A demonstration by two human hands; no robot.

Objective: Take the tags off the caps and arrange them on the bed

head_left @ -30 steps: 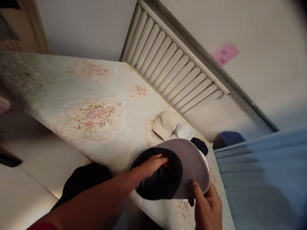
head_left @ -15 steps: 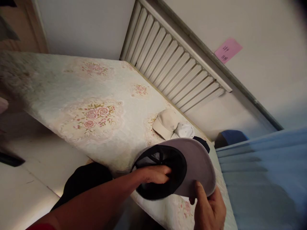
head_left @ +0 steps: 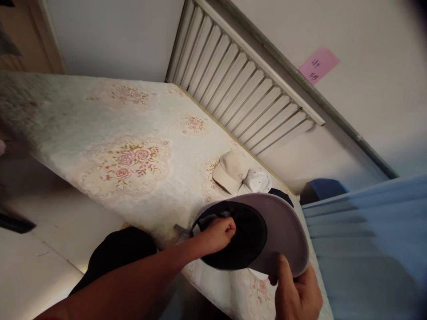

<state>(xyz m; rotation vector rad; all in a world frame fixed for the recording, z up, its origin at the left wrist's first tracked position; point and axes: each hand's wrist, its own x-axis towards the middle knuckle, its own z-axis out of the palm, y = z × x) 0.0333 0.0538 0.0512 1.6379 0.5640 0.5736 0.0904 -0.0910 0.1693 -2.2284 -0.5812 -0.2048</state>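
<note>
A cap [head_left: 290, 231] with a greyish brim and black lining is held upside down, its hollow facing me and its brim pointing right. My right hand [head_left: 298, 291] pinches the brim's near edge, thumb on the underside. My left hand [head_left: 220, 233] is curled into a fist within the opening; whatever its fingers may hold is hidden. A strap end [head_left: 182, 230] sticks out at the cap's left side. Just beyond lie a beige cap [head_left: 230, 171], a white cap [head_left: 257, 180] and a dark cap [head_left: 282, 195], the last partly covered by the brim.
The caps rest on a flower-patterned covered surface [head_left: 180, 173]. A white radiator [head_left: 240, 80] runs along the wall, with a pink note [head_left: 319, 65] above. A blue curtain [head_left: 367, 240] hangs at the right, near a dark blue object [head_left: 325, 190]. Something black [head_left: 116, 253] stands at lower left.
My left hand has drawn back slightly from deep inside the cap and curled its fingers. The cap and my right hand have shifted a little to the right.
</note>
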